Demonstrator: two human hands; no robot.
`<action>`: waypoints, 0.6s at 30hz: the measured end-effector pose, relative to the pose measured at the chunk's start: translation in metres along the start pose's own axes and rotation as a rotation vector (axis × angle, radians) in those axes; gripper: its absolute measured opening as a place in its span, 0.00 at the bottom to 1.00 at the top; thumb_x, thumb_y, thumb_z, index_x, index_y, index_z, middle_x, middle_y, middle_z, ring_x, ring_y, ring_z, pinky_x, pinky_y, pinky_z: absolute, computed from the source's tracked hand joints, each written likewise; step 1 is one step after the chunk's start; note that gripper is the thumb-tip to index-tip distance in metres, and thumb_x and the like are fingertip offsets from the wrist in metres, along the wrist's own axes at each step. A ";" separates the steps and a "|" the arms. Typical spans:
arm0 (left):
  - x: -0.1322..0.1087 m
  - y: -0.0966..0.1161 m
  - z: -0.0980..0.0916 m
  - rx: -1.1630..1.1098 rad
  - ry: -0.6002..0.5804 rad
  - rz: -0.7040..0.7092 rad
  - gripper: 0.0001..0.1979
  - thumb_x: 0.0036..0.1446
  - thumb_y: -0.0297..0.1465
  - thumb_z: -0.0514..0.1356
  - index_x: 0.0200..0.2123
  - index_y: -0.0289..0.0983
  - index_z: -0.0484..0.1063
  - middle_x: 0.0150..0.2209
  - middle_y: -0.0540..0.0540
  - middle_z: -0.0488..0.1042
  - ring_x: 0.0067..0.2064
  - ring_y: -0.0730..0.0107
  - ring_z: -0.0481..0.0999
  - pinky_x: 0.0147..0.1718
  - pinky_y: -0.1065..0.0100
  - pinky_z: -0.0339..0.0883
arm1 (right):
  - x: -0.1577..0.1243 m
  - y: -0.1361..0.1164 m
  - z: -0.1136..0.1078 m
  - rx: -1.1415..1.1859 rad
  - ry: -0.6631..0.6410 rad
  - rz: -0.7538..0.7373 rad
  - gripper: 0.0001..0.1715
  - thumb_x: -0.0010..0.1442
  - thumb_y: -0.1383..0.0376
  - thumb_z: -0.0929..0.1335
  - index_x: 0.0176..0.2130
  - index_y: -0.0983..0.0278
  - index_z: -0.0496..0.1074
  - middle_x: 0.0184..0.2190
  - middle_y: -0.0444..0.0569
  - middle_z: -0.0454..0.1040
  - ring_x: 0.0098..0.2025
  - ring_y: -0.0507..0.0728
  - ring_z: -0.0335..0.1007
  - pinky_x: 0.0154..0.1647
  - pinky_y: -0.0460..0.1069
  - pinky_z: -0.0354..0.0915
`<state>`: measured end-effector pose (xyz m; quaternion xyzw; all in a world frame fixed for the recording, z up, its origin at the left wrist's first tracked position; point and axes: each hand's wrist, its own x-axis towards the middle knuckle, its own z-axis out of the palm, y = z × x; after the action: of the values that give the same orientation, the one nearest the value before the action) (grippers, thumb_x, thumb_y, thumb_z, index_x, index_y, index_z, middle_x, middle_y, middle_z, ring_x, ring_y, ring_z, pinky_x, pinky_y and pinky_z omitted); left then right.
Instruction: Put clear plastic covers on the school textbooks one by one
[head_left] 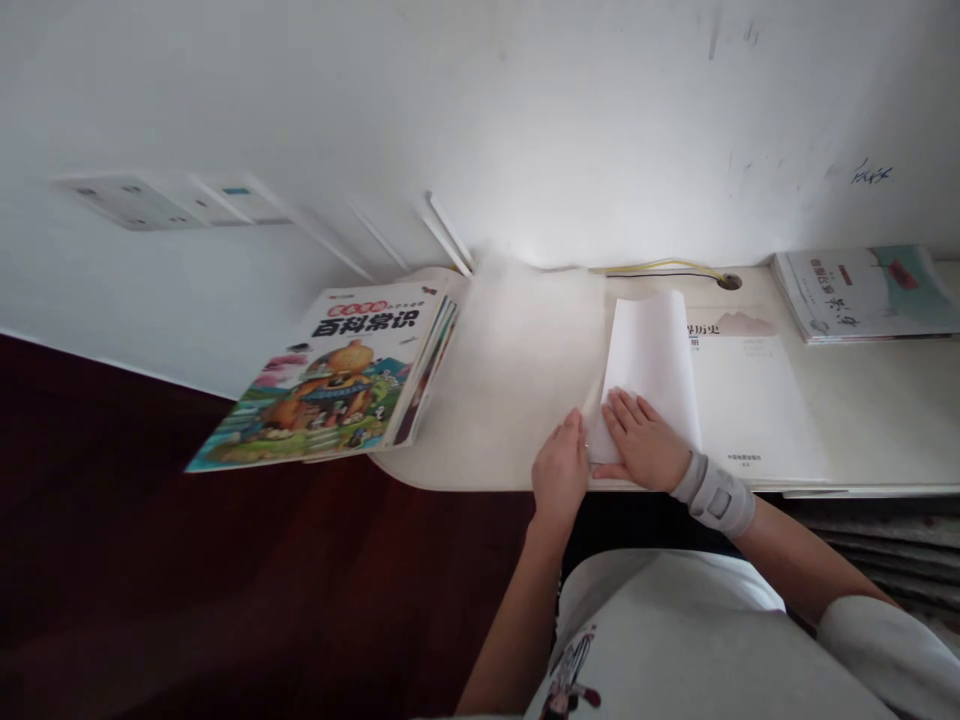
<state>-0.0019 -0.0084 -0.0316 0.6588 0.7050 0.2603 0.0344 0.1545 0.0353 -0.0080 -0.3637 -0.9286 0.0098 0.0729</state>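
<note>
A white sheet of paper (651,360) lies folded over on the pale desk (510,400), partly covering a white book (750,400) with dark printed characters. My right hand (641,440) rests flat on the sheet's lower end, fingers stretched out, a grey wrist band behind it. My left hand (561,470) sits at the desk's front edge just left of the sheet, its thumb and fingers closed on the sheet's lower left corner.
A stack of colourful picture books (330,380) overhangs the desk's left end. More books (862,292) lie at the back right. A yellow cable (660,266) runs to a hole by the white wall. Dark floor lies to the left.
</note>
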 end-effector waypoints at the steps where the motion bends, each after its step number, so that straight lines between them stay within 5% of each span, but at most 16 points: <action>1: 0.001 -0.002 -0.002 0.011 0.011 -0.002 0.20 0.64 0.33 0.44 0.53 0.33 0.67 0.47 0.37 0.75 0.46 0.60 0.75 0.45 0.59 0.69 | 0.000 0.000 0.001 0.003 0.001 0.002 0.48 0.58 0.43 0.58 0.60 0.80 0.56 0.62 0.70 0.50 0.64 0.69 0.45 0.63 0.59 0.46; 7: 0.006 -0.007 -0.013 0.059 0.040 0.061 0.20 0.64 0.33 0.45 0.52 0.30 0.67 0.49 0.36 0.73 0.53 0.60 0.71 0.52 0.58 0.64 | 0.000 0.001 0.005 0.013 0.012 0.009 0.49 0.58 0.42 0.57 0.59 0.80 0.57 0.62 0.71 0.51 0.65 0.68 0.46 0.62 0.60 0.46; 11: 0.006 -0.001 -0.003 0.070 -0.049 0.139 0.22 0.62 0.37 0.49 0.50 0.26 0.68 0.53 0.30 0.68 0.58 0.54 0.65 0.55 0.56 0.61 | 0.000 -0.001 0.003 -0.001 0.006 0.006 0.48 0.59 0.44 0.58 0.59 0.81 0.57 0.62 0.71 0.51 0.64 0.68 0.46 0.62 0.60 0.46; 18: 0.002 0.001 0.006 0.090 -0.017 0.143 0.20 0.63 0.35 0.47 0.49 0.29 0.69 0.54 0.32 0.68 0.58 0.55 0.65 0.55 0.53 0.60 | -0.018 -0.001 -0.020 0.023 -0.038 -0.078 0.42 0.60 0.46 0.58 0.57 0.77 0.61 0.60 0.66 0.57 0.63 0.66 0.51 0.62 0.60 0.48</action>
<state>0.0015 -0.0046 -0.0359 0.7104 0.6670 0.2245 -0.0078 0.1699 0.0215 0.0092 -0.3259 -0.9432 0.0242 0.0598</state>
